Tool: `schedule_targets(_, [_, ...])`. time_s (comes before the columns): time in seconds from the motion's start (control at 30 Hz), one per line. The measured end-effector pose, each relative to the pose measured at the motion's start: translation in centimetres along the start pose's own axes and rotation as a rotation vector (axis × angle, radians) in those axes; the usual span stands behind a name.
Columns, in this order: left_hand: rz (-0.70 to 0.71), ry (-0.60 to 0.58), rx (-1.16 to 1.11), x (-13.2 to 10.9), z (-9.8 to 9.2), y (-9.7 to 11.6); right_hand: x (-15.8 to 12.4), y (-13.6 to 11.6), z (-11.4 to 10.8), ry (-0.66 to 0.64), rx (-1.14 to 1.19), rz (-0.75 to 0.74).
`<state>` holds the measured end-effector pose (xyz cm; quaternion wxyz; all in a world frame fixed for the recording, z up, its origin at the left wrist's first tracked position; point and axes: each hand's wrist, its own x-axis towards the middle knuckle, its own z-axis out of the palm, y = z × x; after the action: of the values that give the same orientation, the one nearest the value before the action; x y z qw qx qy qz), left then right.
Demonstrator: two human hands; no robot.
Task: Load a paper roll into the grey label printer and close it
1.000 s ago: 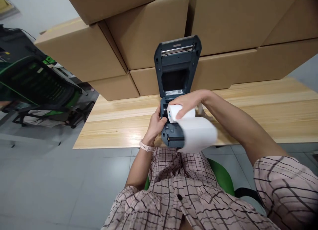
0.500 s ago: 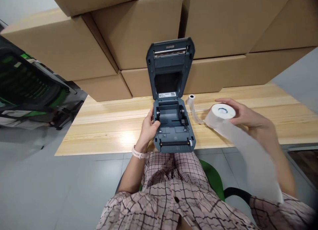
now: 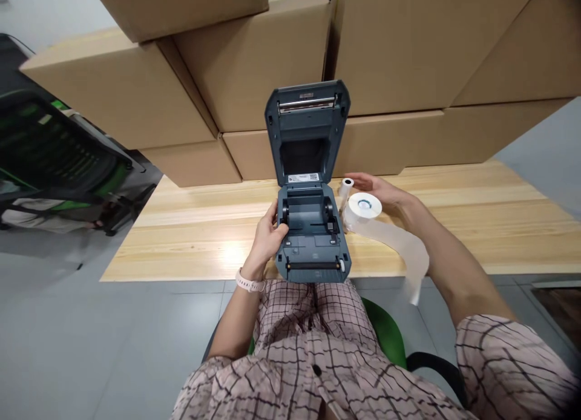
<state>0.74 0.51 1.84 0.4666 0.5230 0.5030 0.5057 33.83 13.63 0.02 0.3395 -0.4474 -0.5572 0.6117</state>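
Observation:
A dark grey label printer (image 3: pixel 313 247) stands at the table's front edge, its lid (image 3: pixel 308 129) raised and its roll bay bare. My left hand (image 3: pixel 269 235) grips the printer's left side, thumb over the rim. To the right of the printer a white label roll (image 3: pixel 364 206) stands on end, with a loose strip trailing over the table's front edge. A small narrow roll (image 3: pixel 345 187) stands just behind it, close to the printer. My right hand (image 3: pixel 384 190) is behind the label roll, fingers stretched toward the small roll; whether they touch either roll is unclear.
Stacked cardboard boxes (image 3: pixel 254 63) line the back of the wooden table (image 3: pixel 195 238). A black and green chair (image 3: pixel 59 160) stands off to the left on the grey floor. I sit on a green seat (image 3: pixel 385 329) at the table's front edge.
My right hand has brought the label roll left, from mid-air to the table beside the printer, and its fingers have come off its side. The trailing strip swung along. My left hand stays on the printer.

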Motion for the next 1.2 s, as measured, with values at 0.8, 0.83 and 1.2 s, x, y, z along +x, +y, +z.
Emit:
schedule_targets(0.8, [0.045, -0.032, 0.008, -0.1, 0.2, 0.1, -6.8, -10.1, 13.8, -0.511, -0.988, -0.485])
schedule_targets(0.83, [0.041, -0.031, 0.007, -0.1, 0.2, 0.0, -6.5, -9.2, 13.9, -0.449, -1.058, -0.497])
schedule_targets(1.2, [0.03, -0.028, -0.029, 0.0, 0.1, -0.9, -9.3, -4.2, 15.3, -0.281, -1.087, -0.699])
